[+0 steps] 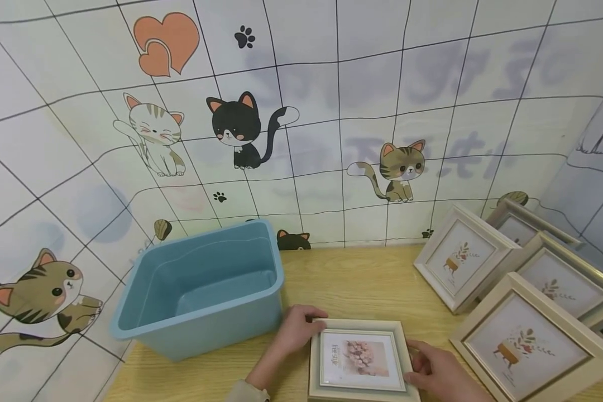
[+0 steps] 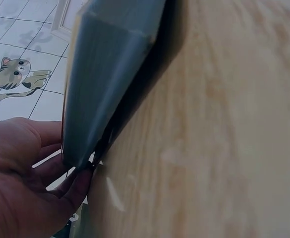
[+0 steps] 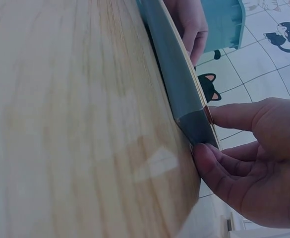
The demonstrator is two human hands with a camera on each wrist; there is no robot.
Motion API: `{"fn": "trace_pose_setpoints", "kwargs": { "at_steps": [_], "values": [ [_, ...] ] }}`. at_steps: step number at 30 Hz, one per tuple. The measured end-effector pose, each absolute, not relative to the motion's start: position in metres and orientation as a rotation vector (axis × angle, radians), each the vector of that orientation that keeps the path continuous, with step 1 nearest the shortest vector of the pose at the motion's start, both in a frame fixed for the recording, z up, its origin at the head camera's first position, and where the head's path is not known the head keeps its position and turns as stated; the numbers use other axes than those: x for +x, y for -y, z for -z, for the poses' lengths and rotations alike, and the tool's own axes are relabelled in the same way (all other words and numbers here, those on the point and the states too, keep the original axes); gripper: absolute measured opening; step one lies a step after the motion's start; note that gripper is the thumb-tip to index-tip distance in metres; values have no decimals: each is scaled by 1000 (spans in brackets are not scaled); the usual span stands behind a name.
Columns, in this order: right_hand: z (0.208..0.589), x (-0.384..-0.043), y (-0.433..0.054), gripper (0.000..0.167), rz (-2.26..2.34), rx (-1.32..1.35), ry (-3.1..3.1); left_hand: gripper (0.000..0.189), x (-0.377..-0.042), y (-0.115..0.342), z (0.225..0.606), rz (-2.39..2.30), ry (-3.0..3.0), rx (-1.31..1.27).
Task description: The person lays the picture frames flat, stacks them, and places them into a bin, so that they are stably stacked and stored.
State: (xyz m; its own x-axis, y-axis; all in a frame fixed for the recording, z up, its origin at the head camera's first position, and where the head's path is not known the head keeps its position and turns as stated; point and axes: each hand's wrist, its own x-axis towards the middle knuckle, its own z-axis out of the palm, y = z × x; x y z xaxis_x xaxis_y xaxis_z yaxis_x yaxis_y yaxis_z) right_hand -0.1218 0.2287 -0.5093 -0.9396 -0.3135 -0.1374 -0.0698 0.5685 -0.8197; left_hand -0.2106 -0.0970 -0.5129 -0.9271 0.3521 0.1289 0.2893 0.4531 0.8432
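Observation:
A cream picture frame (image 1: 357,357) with a pink flower print lies face up on the wooden table, close to the person. My left hand (image 1: 301,329) holds it by its upper left corner; in the left wrist view, fingers and thumb wrap that corner of the frame (image 2: 105,64). At the opposite side, my right hand (image 1: 439,371) grips the right edge. The right wrist view has the right thumb and fingers (image 3: 263,153) pinching a corner of the frame's side (image 3: 179,84). The undersides of the fingertips are partly hidden.
A blue plastic bin (image 1: 206,318) stands on the table (image 1: 349,279) at the left. Several pale frames with plant prints stand at the right, among them a large front one (image 1: 527,346) and a white one (image 1: 454,257). Behind hangs a cat-patterned, grid-lined covering (image 1: 326,145).

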Motion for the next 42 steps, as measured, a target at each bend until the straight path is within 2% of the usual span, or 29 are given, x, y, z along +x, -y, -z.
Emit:
{"fn": "trace_pose_setpoints", "kwargs": {
  "at_steps": [20, 25, 30, 37, 42],
  "values": [
    [508, -118, -235, 62, 1345, -458, -2565, 16, -211, 101, 512, -1472, -2609, 591],
    [482, -113, -248, 62, 1350, -584, -2581, 17, -211, 100, 510, -1453, -2610, 590],
    [445, -104, -261, 62, 1344, -636, -2890, 17, -212, 99, 511, -1441, -2609, 593],
    [387, -88, -296, 69, 1338, -462, -3233, 18, -214, 100, 514, -1449, -2585, 606],
    [371, -89, -329, 72, 1336, -355, -3366, 18, -215, 103, 515, -1445, -2546, 581]
  ]
}}
